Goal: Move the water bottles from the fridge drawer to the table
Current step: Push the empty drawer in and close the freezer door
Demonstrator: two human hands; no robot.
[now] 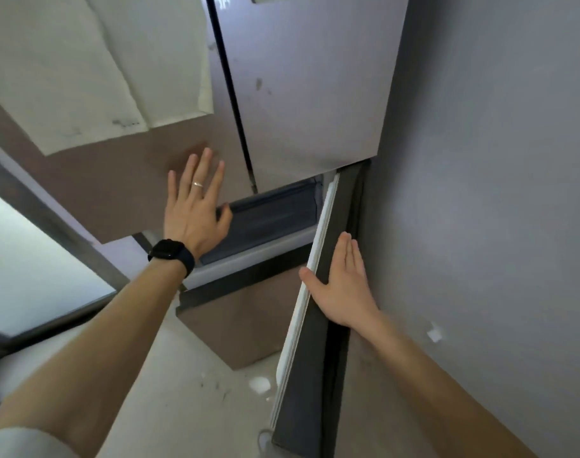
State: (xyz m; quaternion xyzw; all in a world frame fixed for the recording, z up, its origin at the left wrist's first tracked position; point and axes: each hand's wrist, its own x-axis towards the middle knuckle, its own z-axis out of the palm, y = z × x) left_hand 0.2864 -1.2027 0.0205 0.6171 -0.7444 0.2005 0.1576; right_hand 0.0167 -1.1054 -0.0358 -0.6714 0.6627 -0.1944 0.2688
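At the far left a bright pane (34,259) fills the frame's edge, and above it a creased white sheet (100,67) is stuck on the fridge's brown upper left door (116,193). The left arm reaches up from the lower left, with a dark watch (171,256) on the wrist. The left hand (192,213) lies flat on that door near its bottom corner. Its fingers are straight and slightly spread, a ring (197,184) sits on one of them, and the thumb is at the door's lower edge; it grips nothing. A dark seam divides this door from the upper right door (308,77). Under both doors a dark grey recess (272,209) of the fridge shows, with a brown lower panel (232,325) beneath it above the pale floor (189,375). Whether the recess is the fridge drawer cannot be told, and no water bottles can be made out. Right of the recess a lower door (318,342) stands swung open, edge-on to the camera. The right hand (341,285) rests on that edge with its fingers straight and together and its thumb spread across the white seal strip, holding nothing. A grey wall (480,160) fills the right side.
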